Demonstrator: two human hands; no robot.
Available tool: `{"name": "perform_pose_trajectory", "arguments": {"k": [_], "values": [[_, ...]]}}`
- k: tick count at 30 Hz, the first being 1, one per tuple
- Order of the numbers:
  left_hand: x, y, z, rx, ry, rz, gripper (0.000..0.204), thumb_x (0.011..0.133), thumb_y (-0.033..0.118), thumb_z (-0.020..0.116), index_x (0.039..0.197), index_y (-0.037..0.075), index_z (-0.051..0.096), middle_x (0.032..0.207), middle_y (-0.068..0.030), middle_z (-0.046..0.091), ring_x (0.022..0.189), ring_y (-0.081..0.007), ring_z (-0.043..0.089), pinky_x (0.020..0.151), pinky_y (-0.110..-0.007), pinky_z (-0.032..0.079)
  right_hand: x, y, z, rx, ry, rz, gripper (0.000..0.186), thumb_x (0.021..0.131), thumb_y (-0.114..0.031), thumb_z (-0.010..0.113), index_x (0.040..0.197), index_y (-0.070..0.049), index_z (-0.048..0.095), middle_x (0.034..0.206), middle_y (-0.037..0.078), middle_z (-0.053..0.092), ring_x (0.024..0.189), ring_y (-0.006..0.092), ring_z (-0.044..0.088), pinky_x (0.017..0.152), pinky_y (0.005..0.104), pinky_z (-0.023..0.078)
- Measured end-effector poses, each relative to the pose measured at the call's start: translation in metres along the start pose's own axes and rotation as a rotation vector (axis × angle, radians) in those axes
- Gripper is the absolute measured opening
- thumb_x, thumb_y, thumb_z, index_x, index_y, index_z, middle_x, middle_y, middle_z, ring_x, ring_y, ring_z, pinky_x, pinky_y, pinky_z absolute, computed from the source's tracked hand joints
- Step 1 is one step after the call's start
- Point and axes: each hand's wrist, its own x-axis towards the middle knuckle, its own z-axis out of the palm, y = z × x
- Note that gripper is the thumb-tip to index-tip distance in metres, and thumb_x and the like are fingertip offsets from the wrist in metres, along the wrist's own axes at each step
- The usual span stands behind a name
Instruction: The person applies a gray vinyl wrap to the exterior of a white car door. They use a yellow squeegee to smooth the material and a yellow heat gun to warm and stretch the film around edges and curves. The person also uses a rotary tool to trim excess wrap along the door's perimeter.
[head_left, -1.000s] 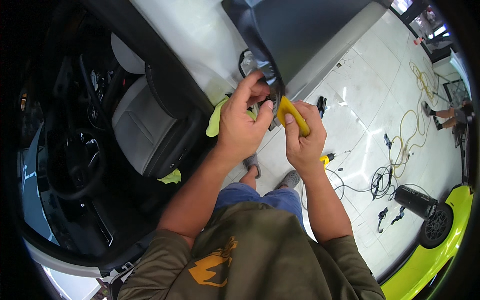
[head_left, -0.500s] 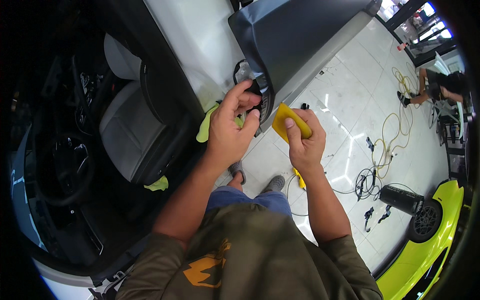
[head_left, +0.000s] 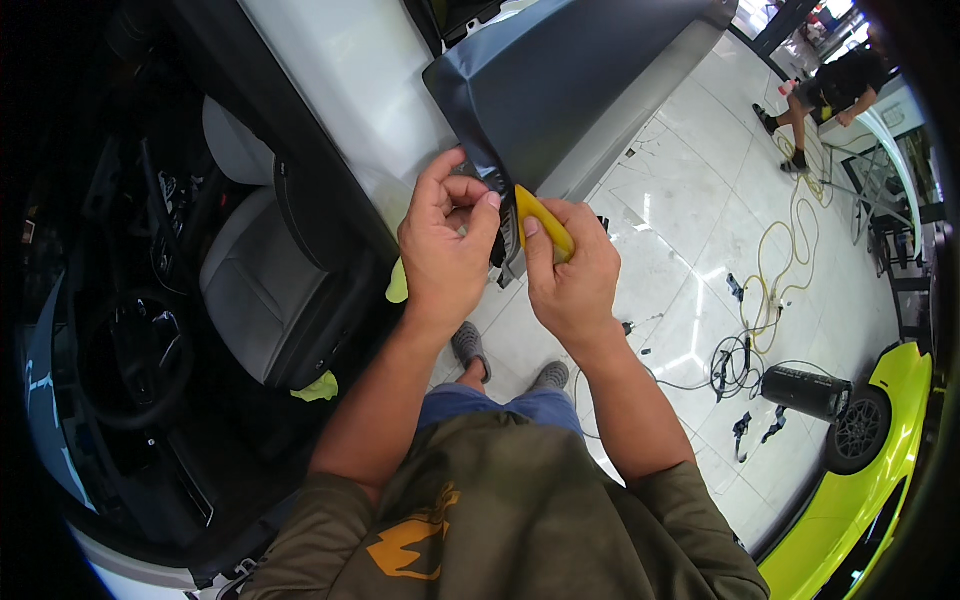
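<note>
My left hand is curled at the lower end of a dark grey-blue panel, thumb and fingertips at its creased edge; what they pinch is hidden. My right hand grips a yellow flat squeegee, its tip against that edge, just beside my left fingers. A dark fitting shows partly between my hands. Behind my left hand lies white bodywork, with a light green cloth hanging below.
An open car interior with a grey seat is at left, another green cloth beside it. On the tiled floor lie hoses, cables and a black cylinder. A co-worker is upper right, a lime-green car lower right.
Since half a second ago, my right hand has brought the squeegee left and up against the panel edge. My left hand has shifted slightly up and left. The co-worker has moved upward in view.
</note>
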Motion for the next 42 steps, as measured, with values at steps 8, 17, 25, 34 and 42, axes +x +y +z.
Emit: {"name": "perform_pose_trajectory", "arguments": {"k": [8, 17, 25, 34, 42], "values": [[0.003, 0.0, -0.001, 0.094, -0.029, 0.055, 0.047, 0.086, -0.004, 0.065, 0.131, -0.003, 0.049, 0.089, -0.0064, 0.065, 0.082, -0.0114, 0.063, 0.078, -0.027, 0.054, 0.004, -0.009, 0.009, -0.123, 0.027, -0.069, 0.017, 0.086, -0.002, 0.066, 0.101, 0.0, 0.058, 0.082, 0.015, 0.058, 0.067, 0.0346, 0.059, 0.058, 0.0421, 0.047], [0.003, -0.003, -0.002, -0.071, -0.126, -0.03, 0.048, 0.091, -0.008, 0.059, 0.135, -0.005, 0.043, 0.097, -0.0051, 0.059, 0.09, -0.0083, 0.057, 0.079, -0.022, 0.049, 0.01, -0.018, 0.011, -0.236, -0.002, -0.056, 0.016, 0.087, -0.003, 0.065, 0.101, 0.001, 0.058, 0.081, 0.016, 0.058, 0.068, 0.0356, 0.059, 0.059, 0.0427, 0.047], [0.007, 0.0, -0.003, -0.026, -0.042, 0.01, 0.047, 0.088, -0.005, 0.064, 0.132, -0.004, 0.047, 0.093, -0.0061, 0.061, 0.085, -0.011, 0.06, 0.079, -0.025, 0.053, 0.015, -0.026, 0.001, -0.139, -0.065, 0.08, 0.014, 0.088, -0.006, 0.065, 0.099, 0.0, 0.059, 0.083, 0.017, 0.06, 0.073, 0.0367, 0.061, 0.064, 0.0437, 0.048], [0.017, 0.003, -0.002, 0.057, -0.027, 0.078, 0.044, 0.087, 0.002, 0.068, 0.127, -0.003, 0.051, 0.09, -0.0087, 0.065, 0.081, -0.015, 0.065, 0.073, -0.03, 0.055, 0.028, -0.035, 0.006, -0.252, -0.038, 0.029, 0.014, 0.09, -0.009, 0.066, 0.099, 0.0, 0.061, 0.081, 0.017, 0.063, 0.07, 0.0342, 0.063, 0.062, 0.0398, 0.05], [0.025, 0.018, 0.005, 0.272, 0.163, 0.172, 0.025, 0.088, 0.013, 0.073, 0.104, -0.001, 0.06, 0.083, -0.011, 0.067, 0.071, -0.0206, 0.067, 0.065, -0.032, 0.055, 0.057, -0.047, -0.008, -0.116, -0.089, 0.194, 0.02, 0.091, -0.016, 0.065, 0.098, 0.003, 0.065, 0.083, 0.019, 0.068, 0.072, 0.0322, 0.067, 0.066, 0.0365, 0.052]]}}
